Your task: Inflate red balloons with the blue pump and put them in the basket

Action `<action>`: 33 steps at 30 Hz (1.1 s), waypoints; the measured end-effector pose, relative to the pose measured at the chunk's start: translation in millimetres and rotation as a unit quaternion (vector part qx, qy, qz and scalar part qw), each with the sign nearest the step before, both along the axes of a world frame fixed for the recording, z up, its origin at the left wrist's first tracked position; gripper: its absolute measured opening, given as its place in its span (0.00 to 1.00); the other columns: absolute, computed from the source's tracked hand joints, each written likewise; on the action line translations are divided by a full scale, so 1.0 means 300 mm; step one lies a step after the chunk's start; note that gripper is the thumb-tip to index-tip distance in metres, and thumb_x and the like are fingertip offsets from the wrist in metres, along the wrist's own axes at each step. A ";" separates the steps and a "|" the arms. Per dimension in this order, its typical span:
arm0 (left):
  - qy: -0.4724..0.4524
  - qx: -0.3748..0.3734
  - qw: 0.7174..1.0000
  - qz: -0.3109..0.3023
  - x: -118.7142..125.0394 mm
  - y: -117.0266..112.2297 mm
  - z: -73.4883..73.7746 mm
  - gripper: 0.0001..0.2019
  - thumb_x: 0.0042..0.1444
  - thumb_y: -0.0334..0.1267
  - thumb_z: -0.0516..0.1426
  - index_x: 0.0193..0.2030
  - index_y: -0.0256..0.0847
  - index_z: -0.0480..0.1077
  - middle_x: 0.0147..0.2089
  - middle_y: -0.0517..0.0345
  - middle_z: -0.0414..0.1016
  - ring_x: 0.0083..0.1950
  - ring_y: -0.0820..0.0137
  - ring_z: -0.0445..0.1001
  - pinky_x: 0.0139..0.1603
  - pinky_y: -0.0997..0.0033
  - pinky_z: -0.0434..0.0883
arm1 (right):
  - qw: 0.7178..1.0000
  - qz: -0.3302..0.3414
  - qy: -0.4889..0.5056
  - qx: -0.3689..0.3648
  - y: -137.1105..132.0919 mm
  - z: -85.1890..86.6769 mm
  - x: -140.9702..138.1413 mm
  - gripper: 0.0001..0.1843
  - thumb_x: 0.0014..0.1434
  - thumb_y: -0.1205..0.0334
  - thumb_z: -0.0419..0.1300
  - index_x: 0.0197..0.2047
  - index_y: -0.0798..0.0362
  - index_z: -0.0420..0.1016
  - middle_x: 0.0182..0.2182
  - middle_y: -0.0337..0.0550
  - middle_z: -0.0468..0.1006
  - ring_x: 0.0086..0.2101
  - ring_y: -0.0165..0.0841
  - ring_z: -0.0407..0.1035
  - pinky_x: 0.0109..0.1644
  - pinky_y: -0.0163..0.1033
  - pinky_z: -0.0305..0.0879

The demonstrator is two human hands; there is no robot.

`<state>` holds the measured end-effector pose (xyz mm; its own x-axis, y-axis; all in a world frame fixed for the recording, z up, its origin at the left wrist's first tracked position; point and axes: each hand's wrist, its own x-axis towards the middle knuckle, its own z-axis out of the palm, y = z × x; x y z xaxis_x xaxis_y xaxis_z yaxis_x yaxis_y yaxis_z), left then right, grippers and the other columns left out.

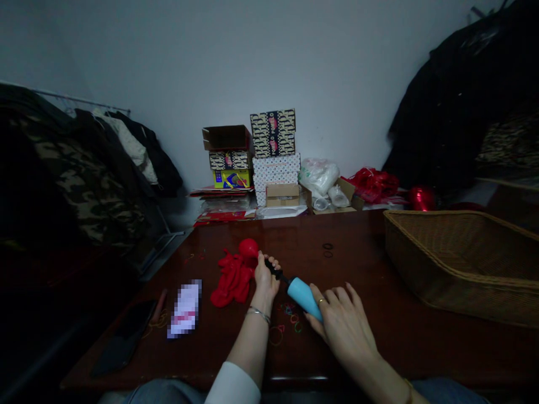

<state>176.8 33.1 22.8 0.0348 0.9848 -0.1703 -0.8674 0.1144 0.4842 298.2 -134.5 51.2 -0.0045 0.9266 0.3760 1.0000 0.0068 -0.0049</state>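
A small, partly inflated red balloon (248, 248) shows just beyond my left hand (264, 276). The fingers of that hand are closed round the balloon's neck and the black end of a hand pump (304, 297). The pump's light blue barrel slants down to the right, where my right hand (344, 318) grips its rear end between thumb and fingers, with some fingertips stretched out. Limp red balloons (232, 280) lie heaped beside my left hand. Loose coloured rubber bands (293, 318) are scattered on the table below the pump.
A wicker basket (442, 275) stands on the table (353, 241) at the right. A dark phone (124, 336) and a blurred-out pale item (185, 308) lie at the left. Two black rings (327, 250) rest farther back. Stacked boxes (275, 174) stand behind the table.
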 end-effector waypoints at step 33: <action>-0.083 -0.013 0.996 -0.027 -0.049 0.021 0.005 0.13 0.62 0.39 0.50 0.27 0.39 0.58 0.22 0.64 0.55 0.19 0.80 0.55 0.17 0.82 0.56 | 0.998 0.016 -0.034 0.048 -0.046 -0.014 0.036 0.27 0.55 0.52 0.59 0.57 0.53 0.67 0.36 0.45 0.76 0.43 0.42 0.65 0.60 0.56 0.46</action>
<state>162.2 39.6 24.3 0.1171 0.9761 -0.1831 -0.9277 0.1733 0.3307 308.9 -148.3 47.0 -0.0612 0.8857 0.4602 0.9973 0.0355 0.0642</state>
